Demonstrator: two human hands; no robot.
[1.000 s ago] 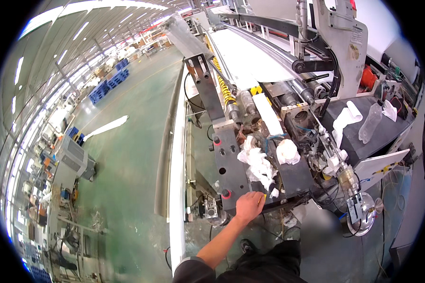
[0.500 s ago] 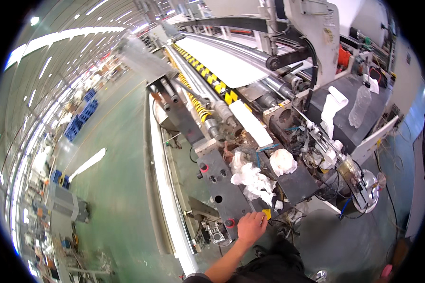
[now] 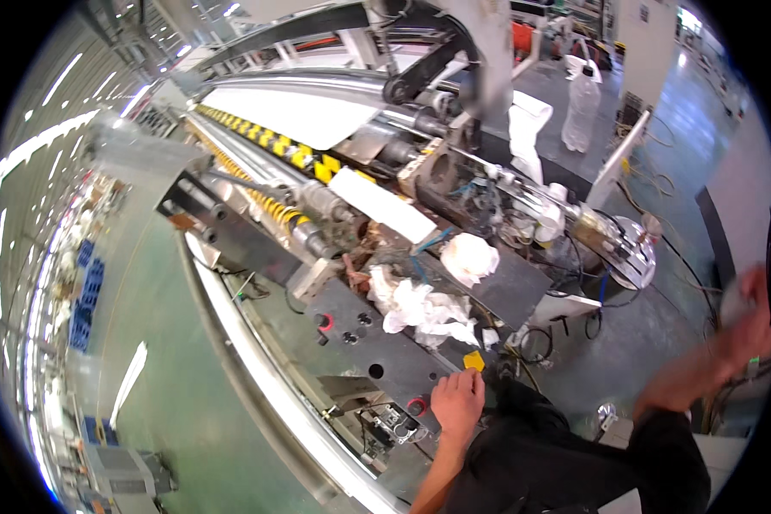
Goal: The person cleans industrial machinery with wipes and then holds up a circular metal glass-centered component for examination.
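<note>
My left hand [image 3: 458, 401] rests at the near end of a dark machine panel [image 3: 381, 353], its fingers bent and drawn together. Beside it are a red-ringed button [image 3: 416, 406] and a small yellow piece [image 3: 474, 361]; whatever may lie under the fingers is hidden. My right hand [image 3: 745, 313] is raised at the far right edge, apart from the machine. Motion smears its fingers. Crumpled white paper or cloth [image 3: 424, 310] lies on the panel just beyond my left hand, next to a rounded white wad [image 3: 469, 259].
A white sheet [image 3: 295, 116] runs over the machine's rollers, beside a yellow-and-black strip [image 3: 265, 137]. Farther right stand a clear plastic bottle [image 3: 581, 111] and a loose white roll [image 3: 527, 128]. Cables and a round metal pot [image 3: 634, 255] are on the right. Green floor [image 3: 206, 411] extends leftward.
The view has swung to the right, so the machine sits farther left. My right forearm and hand have come into sight at the right edge. My left hand stays at the panel's end.
</note>
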